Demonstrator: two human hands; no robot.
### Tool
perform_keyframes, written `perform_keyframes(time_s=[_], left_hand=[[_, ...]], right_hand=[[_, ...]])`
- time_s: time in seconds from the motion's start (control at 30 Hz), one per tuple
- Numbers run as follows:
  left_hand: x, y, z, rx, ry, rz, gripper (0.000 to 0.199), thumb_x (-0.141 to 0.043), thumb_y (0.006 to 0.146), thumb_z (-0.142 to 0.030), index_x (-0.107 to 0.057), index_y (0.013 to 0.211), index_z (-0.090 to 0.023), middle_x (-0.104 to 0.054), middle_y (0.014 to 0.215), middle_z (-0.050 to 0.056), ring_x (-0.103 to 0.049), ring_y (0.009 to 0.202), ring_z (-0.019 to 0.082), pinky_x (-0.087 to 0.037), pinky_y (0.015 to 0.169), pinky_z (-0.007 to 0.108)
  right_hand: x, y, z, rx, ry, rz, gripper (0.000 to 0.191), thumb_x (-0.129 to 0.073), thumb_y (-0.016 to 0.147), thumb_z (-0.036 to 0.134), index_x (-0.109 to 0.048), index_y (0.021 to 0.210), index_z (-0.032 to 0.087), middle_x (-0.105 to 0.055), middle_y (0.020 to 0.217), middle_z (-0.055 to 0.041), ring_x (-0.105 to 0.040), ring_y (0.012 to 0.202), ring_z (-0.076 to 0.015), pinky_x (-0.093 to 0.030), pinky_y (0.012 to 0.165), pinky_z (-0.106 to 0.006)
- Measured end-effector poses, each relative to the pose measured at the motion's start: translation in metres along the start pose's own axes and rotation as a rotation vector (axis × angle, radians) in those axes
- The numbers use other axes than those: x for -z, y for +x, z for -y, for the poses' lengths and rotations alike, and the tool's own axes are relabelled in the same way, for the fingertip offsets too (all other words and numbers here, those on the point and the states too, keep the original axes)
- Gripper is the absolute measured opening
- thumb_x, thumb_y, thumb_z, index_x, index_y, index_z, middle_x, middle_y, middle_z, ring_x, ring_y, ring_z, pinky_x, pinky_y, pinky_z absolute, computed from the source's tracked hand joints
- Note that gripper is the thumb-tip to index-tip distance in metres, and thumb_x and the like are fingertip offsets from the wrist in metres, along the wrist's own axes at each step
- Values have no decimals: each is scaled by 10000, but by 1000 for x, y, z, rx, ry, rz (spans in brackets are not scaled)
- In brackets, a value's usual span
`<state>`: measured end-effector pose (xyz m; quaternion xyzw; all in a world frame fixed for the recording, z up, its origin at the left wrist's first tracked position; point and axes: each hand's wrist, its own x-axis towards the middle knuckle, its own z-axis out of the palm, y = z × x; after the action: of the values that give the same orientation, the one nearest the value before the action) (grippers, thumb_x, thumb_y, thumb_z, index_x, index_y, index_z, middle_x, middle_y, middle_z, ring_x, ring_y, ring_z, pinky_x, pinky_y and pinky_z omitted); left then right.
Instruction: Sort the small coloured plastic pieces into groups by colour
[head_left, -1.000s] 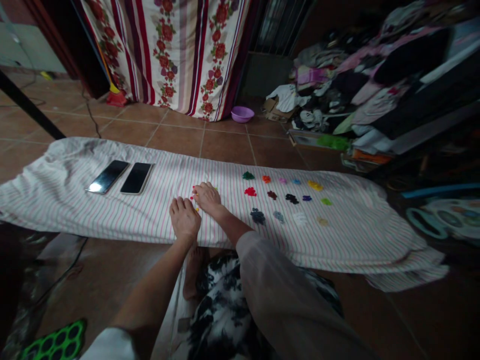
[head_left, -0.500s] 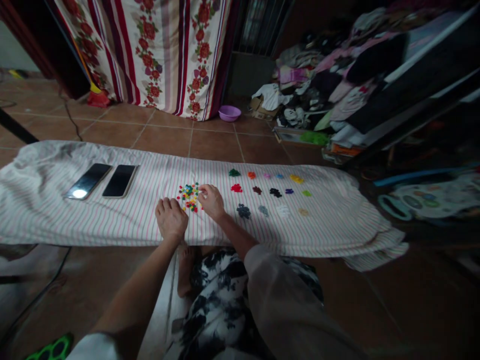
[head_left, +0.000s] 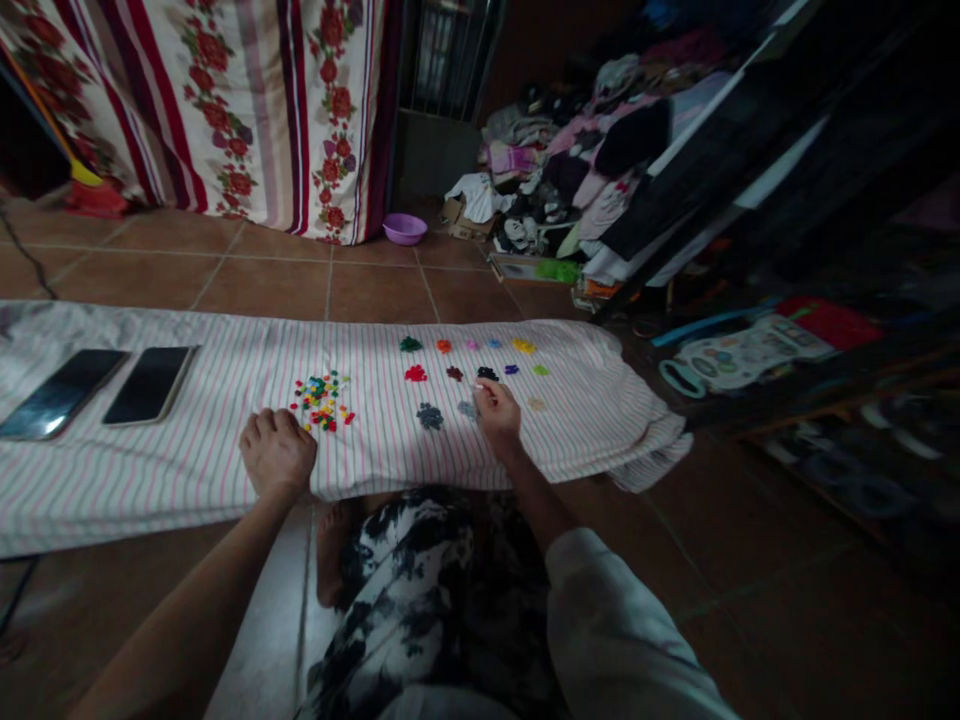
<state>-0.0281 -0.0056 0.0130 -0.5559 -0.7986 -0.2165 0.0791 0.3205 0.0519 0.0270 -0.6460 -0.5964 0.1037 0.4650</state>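
Observation:
My right hand [head_left: 499,412] is over the right half of the striped cloth, thumb and fingers pinched on what looks like a small white piece [head_left: 478,386]. Beside it are a black pile [head_left: 487,373] and a partly covered light grey pile [head_left: 466,410]. My left hand [head_left: 277,448] rests on the cloth with its fingers curled, knuckles up; its fingertips are hidden. At its upper right lies a mixed heap of small coloured pieces [head_left: 322,398]. Sorted by colour, further piles include red [head_left: 415,373], dark grey [head_left: 430,416], dark green [head_left: 410,344] and yellow [head_left: 523,346].
Two phones [head_left: 150,385] lie on the left of the cloth [head_left: 225,460]. Beyond it, a purple basin [head_left: 405,229] stands on the tiled floor near a floral curtain [head_left: 255,120]. Clothes [head_left: 570,150] are heaped at the back right.
My right hand has moved right, from the mixed heap to the sorted piles. My left hand stays beside the heap. The view has turned to the right.

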Motion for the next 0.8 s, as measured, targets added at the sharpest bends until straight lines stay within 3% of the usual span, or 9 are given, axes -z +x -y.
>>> perform_keyframes(time_s=[0.13,0.27,0.5,0.8], left_hand=[[3,0,-2,8,3,5,331,-340,891,-275,-609,1032,-143,-603,1104,190,-514,1176,357,-406,961,520],[4,1,-2,9,19,22,342,-340,889,-283,-609,1040,-136,-603,1116,200,-513,1170,354,-408,960,514],[5,1,-1,6,50,38,333,-345,873,-282,-598,1037,-139,-598,1144,191,-508,1168,337,-406,963,489],[6,1,-2,17,15,49,322,-369,861,-285,-593,1039,-138,-589,1145,184,-494,1167,325,-388,967,481]], right_hand=[[29,3,-43,-156,-79,-105,343,-496,788,348,-688,1014,176,-704,882,-91,-641,818,-218,-532,811,-362],[37,-1,-67,-248,-137,-113,324,-475,776,344,-682,971,189,-718,881,-87,-654,829,-226,-533,850,-381],[31,-9,-74,-211,-86,-51,352,-447,784,314,-700,994,188,-741,1030,-111,-671,966,-243,-516,940,-404],[32,-14,-82,-200,-9,-95,370,-426,821,341,-710,1009,198,-746,1066,-89,-662,1048,-225,-494,1001,-398]])
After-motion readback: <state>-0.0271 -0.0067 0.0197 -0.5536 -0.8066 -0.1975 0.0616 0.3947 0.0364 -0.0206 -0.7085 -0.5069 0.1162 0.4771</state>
